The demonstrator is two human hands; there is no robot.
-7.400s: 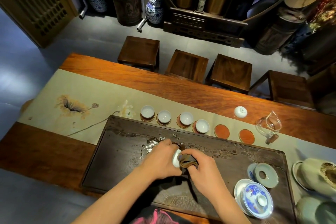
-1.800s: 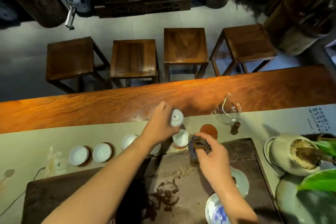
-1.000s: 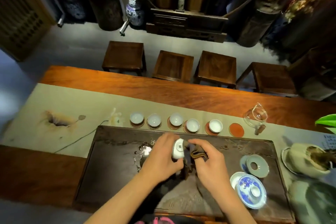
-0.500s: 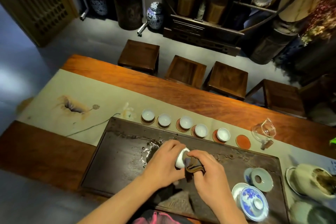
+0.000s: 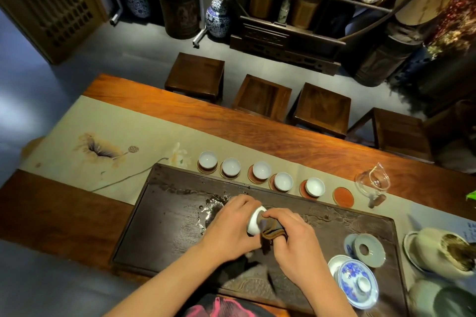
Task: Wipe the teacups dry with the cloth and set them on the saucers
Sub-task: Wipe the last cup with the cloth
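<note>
I see five teacups [image 5: 260, 170] lined up on saucers along the runner [image 5: 108, 121], just past the dark tea tray [image 5: 164, 226]. Over the tray, the left hand [image 5: 233, 229] is wrapped round a white teacup [image 5: 254, 221], tipped sideways. The right hand [image 5: 296, 242] clamps the brown cloth [image 5: 270, 228], pressing it into the cup's mouth. Further right, one red saucer [image 5: 343, 195] sits bare beside a glass pitcher [image 5: 372, 183]
</note>
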